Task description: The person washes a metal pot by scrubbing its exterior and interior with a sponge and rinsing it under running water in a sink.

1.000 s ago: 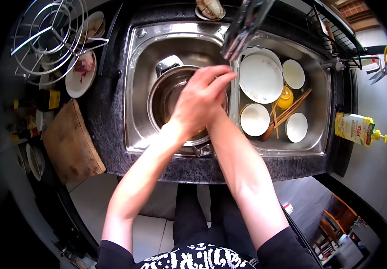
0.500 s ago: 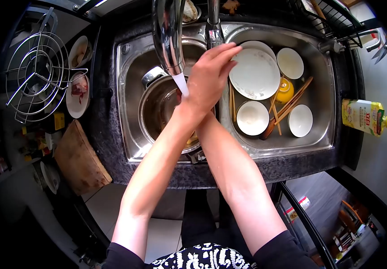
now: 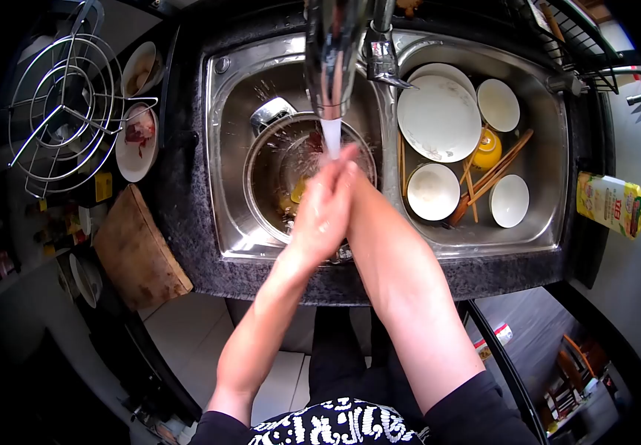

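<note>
A wide stream of water [image 3: 331,136] runs from the chrome faucet [image 3: 328,85] and splashes over the metal pot [image 3: 254,174] in the left sink basin. Under the stream, my left hand [image 3: 322,216] lies against my right hand [image 3: 347,169], above the pot's right half. The left fingers stretch toward the faucet, and no object shows in that hand. Most of my right hand is hidden behind the left, so its grip is not visible. Something yellow [image 3: 297,190] lies in the pot.
White bowls [image 3: 433,191], a large plate [image 3: 439,119], a yellow item [image 3: 487,150] and chopsticks [image 3: 502,167] fill the right basin. A wooden board [image 3: 141,252], wire rack [image 3: 61,107] and dish with raw meat [image 3: 136,152] are left; a yellow bottle [image 3: 610,205] is right.
The hands have come down toward me and together, the left no longer reaching over the divider. Water now runs onto them and splashes. The faucet lever has come into clearer view.
</note>
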A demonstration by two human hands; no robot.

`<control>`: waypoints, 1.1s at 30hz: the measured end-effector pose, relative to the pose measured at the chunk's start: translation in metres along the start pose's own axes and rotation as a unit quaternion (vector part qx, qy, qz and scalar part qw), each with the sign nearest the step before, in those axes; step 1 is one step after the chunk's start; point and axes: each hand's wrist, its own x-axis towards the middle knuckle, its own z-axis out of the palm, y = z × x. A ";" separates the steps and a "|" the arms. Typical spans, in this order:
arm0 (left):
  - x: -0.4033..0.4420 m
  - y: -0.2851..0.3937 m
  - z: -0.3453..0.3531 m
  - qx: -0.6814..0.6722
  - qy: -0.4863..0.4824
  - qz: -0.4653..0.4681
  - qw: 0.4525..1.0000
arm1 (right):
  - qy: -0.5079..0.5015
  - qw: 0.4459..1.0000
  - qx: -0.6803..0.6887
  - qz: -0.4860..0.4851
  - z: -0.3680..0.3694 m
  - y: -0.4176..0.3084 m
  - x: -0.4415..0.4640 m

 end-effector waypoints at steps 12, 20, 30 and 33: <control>0.024 -0.035 0.003 0.159 0.059 -0.017 0.985 | 0.019 0.998 -0.058 -0.005 0.000 0.010 0.005; 0.032 -0.076 -0.051 0.197 0.143 0.057 0.968 | 0.075 0.948 -0.308 -0.011 0.002 0.014 0.009; 0.009 -0.060 -0.115 0.425 0.229 0.224 0.846 | -0.068 0.339 -0.923 -0.168 0.034 0.026 -0.085; 0.020 -0.086 -0.117 0.220 0.218 0.149 0.939 | -0.131 0.385 -0.914 -0.016 0.033 0.037 -0.098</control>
